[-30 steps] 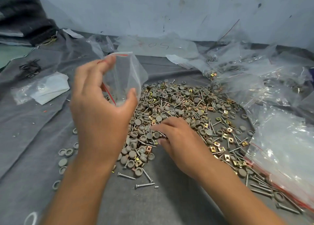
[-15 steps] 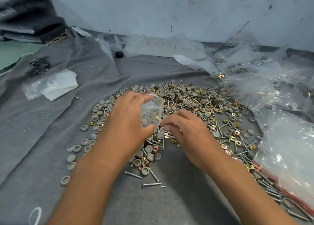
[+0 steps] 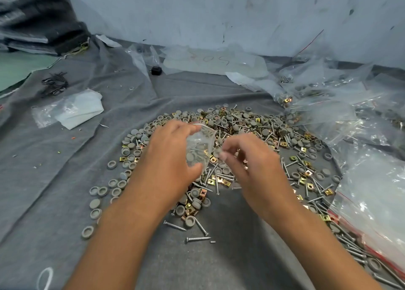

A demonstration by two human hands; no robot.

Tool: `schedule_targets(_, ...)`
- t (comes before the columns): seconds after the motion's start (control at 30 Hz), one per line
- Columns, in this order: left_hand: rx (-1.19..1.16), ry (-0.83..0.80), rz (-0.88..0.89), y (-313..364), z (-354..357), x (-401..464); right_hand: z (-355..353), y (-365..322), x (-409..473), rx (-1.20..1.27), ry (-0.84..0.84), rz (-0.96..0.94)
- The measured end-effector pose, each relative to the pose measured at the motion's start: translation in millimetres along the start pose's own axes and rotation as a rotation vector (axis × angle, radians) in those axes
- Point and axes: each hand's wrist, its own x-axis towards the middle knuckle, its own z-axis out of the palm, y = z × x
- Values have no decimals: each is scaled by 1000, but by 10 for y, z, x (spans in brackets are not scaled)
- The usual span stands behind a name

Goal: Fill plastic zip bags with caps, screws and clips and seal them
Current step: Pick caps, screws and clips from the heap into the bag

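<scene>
The left hand (image 3: pixel 173 158) grips a small zip bag (image 3: pixel 200 146) low over the pile (image 3: pixel 252 136), mouth turned toward the right hand (image 3: pixel 247 160), whose fingertips pinch a part beside it, probably so pieces drop straight in.

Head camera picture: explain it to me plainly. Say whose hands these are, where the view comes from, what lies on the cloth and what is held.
No machine here: a person wears one camera on the head, looking down at their own bare hands. The left hand grips a small clear zip bag with some grey caps and a gold clip inside. The right hand pinches something small beside the bag's mouth. On the grey cloth lies a pile of caps, screws and clips. More plastic bags lie to the right.
</scene>
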Motion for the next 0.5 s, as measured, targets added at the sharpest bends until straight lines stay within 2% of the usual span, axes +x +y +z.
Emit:
schedule_targets(0.07,9,-28,18,27,15,-6,-60,-111,63,26,148,-88)
schedule_targets(0.27,-6,-42,36,52,33,6,37,-191,52,-34,36,-132)
schedule_targets(0.5,-87,-15,-13,39,-14,12,47,-157,114,164,233,-41)
